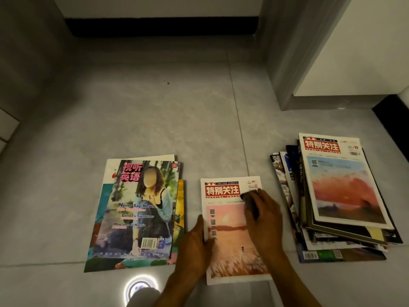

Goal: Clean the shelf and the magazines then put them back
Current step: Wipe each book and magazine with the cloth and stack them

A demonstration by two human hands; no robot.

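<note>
A single magazine (230,247) with a red title band and a sunset picture lies on the grey floor in front of me. My left hand (194,242) rests at its left edge, thumb on the cover. My right hand (263,220) holds a small dark grey cloth (250,201) pressed onto the cover's upper right. To the left lies a short pile of magazines (135,213) topped by one with a seated woman. On the right sits a taller pile of several magazines (338,198) topped by a white one with a red sky picture.
The grey tiled floor (155,118) stretches ahead to a wall with a dark baseboard (163,26). A grey door frame and white panel (309,58) stand at the right rear. A round lamp reflection (140,286) glows on the floor near the bottom edge.
</note>
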